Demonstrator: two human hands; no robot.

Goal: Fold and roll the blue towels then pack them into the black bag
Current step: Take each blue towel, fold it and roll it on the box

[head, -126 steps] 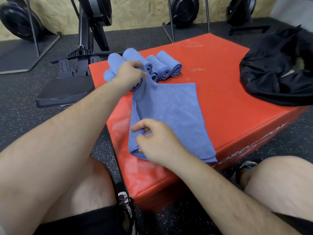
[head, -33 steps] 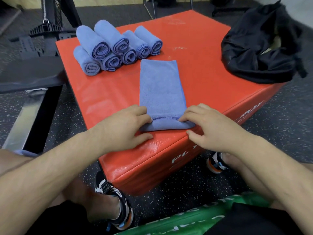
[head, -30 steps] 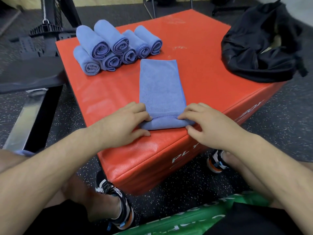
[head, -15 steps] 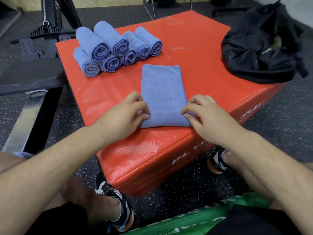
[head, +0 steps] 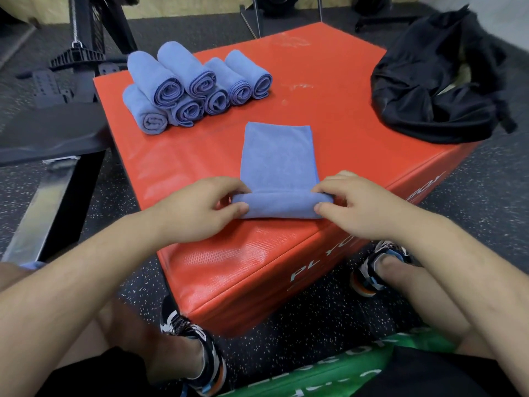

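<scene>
Head cam: L hand (head: 197,209) & R hand (head: 360,207) each pinch one end of the part-rolled blue towel (head: 279,156), fingers curled over the roll, at the red box (head: 329,110) near edge. Rolled towels (head: 194,87) piled at box far-left corner; black bag (head: 435,93) slumped on box right side, well apart from the towel.

This place is a gym. In the centre stands a red padded box (head: 289,90) with white letters (head: 303,272) on its side, partly hidden, which begin with "PLYO". The floor (head: 286,348) is black rubber with small white speckles. At 10 o'clock there is a black exercise machine (head: 77,54) with a chain, a handle and a long metal rail (head: 43,213). At 12 o'clock more black machines on metal stands (head: 257,21) are before a chipboard wall (head: 177,8). The person wears sport shoes (head: 200,359).
</scene>
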